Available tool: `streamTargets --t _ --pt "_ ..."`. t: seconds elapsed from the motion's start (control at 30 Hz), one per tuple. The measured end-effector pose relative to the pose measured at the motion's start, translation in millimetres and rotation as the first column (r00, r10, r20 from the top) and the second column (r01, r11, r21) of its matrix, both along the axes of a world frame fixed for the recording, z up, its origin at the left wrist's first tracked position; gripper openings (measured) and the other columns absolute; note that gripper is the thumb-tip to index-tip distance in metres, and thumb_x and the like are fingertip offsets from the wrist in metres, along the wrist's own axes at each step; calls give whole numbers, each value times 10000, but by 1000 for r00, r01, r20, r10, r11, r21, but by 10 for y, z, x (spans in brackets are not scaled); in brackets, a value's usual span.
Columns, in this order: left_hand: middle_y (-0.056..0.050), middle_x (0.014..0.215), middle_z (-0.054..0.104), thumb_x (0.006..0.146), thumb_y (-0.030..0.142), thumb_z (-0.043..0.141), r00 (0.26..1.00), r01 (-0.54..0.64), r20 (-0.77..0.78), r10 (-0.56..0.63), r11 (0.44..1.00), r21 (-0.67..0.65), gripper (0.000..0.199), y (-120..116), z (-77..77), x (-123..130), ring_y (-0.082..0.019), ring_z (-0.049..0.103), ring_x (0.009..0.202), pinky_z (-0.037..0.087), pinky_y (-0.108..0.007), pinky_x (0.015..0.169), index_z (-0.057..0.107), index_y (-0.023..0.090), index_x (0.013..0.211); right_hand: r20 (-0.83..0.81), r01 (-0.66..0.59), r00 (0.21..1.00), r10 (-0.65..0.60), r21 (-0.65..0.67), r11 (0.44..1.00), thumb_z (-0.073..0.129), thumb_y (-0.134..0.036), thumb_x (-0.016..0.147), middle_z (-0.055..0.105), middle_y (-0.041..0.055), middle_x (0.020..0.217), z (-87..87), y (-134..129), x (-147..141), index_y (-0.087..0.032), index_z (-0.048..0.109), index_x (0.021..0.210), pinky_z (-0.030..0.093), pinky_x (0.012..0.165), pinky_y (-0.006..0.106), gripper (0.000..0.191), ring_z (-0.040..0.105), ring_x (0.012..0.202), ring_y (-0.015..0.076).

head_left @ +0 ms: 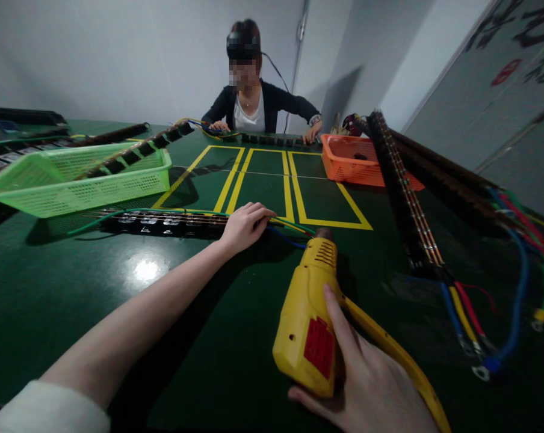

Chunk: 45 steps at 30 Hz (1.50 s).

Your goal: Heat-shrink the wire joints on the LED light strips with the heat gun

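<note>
My left hand (247, 227) is closed over the right end of a long black strip with copper-coloured rods (163, 222), where coloured wires (292, 225) come out. Green, yellow and blue wires run rightward from under its fingers. In my right hand (375, 382) is a yellow heat gun (308, 307) with a red label, gripped by its body and handle. The gun's metal nozzle (325, 233) points away from me, right by the wire ends. The exact tips of the wires are hidden behind the nozzle.
A green basket (105, 195) with a similar strip across it stands left; an orange basket (353, 171) stands back right. Long strips with lugged wires (461, 307) reach over the right side. Across the table, a person (254, 102) handles another strip. Yellow tape (287, 186) marks the tabletop.
</note>
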<state>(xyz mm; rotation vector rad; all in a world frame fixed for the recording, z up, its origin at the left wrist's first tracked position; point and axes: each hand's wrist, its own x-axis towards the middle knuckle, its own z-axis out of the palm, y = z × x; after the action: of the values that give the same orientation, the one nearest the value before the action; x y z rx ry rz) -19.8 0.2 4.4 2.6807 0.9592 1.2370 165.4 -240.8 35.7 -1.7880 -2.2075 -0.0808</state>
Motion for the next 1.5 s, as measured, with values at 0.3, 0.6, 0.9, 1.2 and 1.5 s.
streamTargets --t 0.3,0.6,0.9,1.2,1.5 --pt "-39 927 647 900 179 432 999 -28 28 28 1000 13 239 -17 -1 29 -156 562 860 455 -276 757 657 188 980 -6 47 999 -47 -42 998 720 -575 592 683 105 917 -30 5 -22 -185 -7 1480 559 571 369 1212 680 711 292" --pt "-46 934 648 909 192 422 1000 -13 12 13 999 32 261 1 -19 28 -164 554 866 458 -295 767 662 196 1008 -73 -48 997 37 -157 986 744 -576 562 645 125 1023 7 254 -369 -193 -39 1474 549 701 419 1261 661 852 310" --pt "-49 948 642 913 186 417 999 -10 35 10 1000 16 270 36 -42 13 -157 552 865 465 -283 760 652 190 1046 -83 -66 995 49 -222 973 791 -535 513 635 129 1100 58 334 -512 -236 -77 1467 544 752 429 1324 645 932 322" --pt "-48 939 640 909 182 423 999 -12 51 13 1000 -20 269 22 -26 21 -156 564 875 473 -278 760 660 199 1035 -68 -31 997 24 -101 994 681 -655 591 668 100 964 -28 245 -267 -217 -13 1478 551 633 411 1208 674 778 303" --pt "-35 932 650 902 186 435 998 -21 52 22 1000 -16 257 27 -38 12 -161 563 865 459 -271 730 662 206 1019 66 115 992 -111 -50 992 686 -606 620 673 133 1079 -17 120 -19 -188 -2 1482 561 585 402 1179 690 762 317"
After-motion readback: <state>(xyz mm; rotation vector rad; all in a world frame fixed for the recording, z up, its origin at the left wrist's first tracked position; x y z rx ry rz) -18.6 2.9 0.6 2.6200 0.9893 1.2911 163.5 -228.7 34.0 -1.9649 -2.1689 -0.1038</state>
